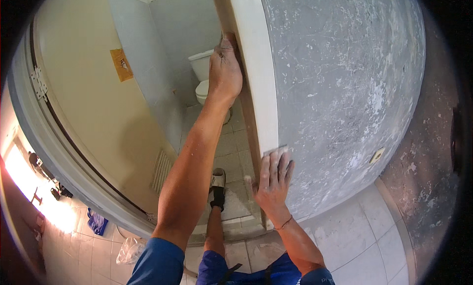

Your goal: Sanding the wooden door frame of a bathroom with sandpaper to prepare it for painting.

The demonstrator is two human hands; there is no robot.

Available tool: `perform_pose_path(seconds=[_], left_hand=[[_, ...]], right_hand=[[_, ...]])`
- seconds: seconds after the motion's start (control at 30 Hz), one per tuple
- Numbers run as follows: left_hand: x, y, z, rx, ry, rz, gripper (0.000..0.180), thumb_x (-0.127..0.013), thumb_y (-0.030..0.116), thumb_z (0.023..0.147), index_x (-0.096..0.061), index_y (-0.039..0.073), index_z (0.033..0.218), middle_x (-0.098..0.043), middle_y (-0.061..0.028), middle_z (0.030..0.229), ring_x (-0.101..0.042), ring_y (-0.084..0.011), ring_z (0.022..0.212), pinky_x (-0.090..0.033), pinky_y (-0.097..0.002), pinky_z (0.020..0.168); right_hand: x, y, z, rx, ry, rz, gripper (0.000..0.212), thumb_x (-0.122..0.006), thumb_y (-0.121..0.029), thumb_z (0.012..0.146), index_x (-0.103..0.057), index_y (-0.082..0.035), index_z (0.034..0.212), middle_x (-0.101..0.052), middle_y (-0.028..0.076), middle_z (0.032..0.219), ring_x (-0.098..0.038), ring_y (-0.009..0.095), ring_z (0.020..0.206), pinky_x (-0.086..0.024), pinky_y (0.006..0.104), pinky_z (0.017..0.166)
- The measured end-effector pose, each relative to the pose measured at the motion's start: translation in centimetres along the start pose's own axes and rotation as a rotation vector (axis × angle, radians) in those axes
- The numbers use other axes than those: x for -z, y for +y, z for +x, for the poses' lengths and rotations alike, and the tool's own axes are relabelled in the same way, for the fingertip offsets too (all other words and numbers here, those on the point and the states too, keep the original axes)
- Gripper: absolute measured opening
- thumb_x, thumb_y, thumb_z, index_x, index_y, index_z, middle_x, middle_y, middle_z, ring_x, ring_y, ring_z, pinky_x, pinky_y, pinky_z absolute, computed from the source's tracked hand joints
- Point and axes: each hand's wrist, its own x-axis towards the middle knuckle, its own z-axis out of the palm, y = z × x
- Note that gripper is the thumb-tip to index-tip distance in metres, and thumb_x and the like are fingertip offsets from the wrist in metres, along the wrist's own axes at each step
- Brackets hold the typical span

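Observation:
My left hand [226, 70] is raised high against the brown inner edge of the door frame [253, 48], its fingers bent round that edge and partly hidden. Lower down, my right hand [272, 179] presses against the frame's white face where it meets the grey wall. Under its fingers lies a thin grey sheet that looks like sandpaper [276, 150]; only its upper edge shows. The right thumb sits at the inner side of the frame. Pale dust coats the right fingers.
A cream door [93, 102] stands open at the left on a hinge [38, 82]. Beyond the doorway is a white toilet [202, 90]. The scuffed grey wall [340, 88] carries a socket [377, 155]. My shod foot [218, 179] is by the threshold; a plastic bag [130, 250] lies left.

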Motion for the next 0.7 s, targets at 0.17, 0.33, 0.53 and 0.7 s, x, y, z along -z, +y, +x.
perform_pose_path(seconds=[0.17,0.33,0.53,0.7], left_hand=[[-0.7,0.1,-0.5,0.071,0.054,-0.002,0.056,-0.025,0.04,0.098,-0.05,-0.007,0.117,-0.059,-0.0176,0.109,-0.054,-0.0248,0.102,-0.039,-0.0328,0.09],[0.0,-1.4,0.8,0.038,0.1,0.141,0.055,-0.027,0.038,0.097,-0.05,-0.009,0.114,-0.06,-0.0179,0.107,-0.056,-0.0246,0.098,-0.041,-0.034,0.089],[-0.7,-0.1,0.6,0.189,0.029,-0.137,0.051,-0.033,0.043,0.094,-0.035,0.008,0.13,-0.053,-0.0074,0.111,-0.053,-0.0213,0.102,-0.045,-0.0357,0.087],[-1.8,0.8,-0.2,0.187,0.08,-0.22,0.057,-0.035,0.048,0.092,-0.036,0.005,0.129,-0.05,-0.0086,0.118,-0.053,-0.0236,0.104,-0.044,-0.0353,0.089]], right_hand=[[1.2,-0.2,5.5,0.002,0.069,0.181,0.067,-0.055,-0.039,0.085,-0.032,0.003,0.132,-0.035,0.026,0.135,-0.03,0.049,0.124,-0.025,0.0621,0.097],[-0.3,0.7,3.8,-0.013,0.125,0.082,0.056,-0.058,-0.025,0.083,-0.038,0.0,0.13,-0.042,0.019,0.132,-0.038,0.045,0.121,-0.031,0.0566,0.097],[-2.5,0.8,-16.9,-0.2,-0.06,0.109,0.052,-0.059,-0.008,0.08,-0.04,-0.002,0.128,-0.048,0.017,0.126,-0.046,0.042,0.115,-0.04,0.049,0.095],[-2.2,-3.0,-17.2,-0.712,-0.106,0.287,0.064,-0.063,-0.01,0.078,-0.033,0.003,0.132,-0.038,0.025,0.133,-0.032,0.044,0.125,-0.036,0.0462,0.099]])
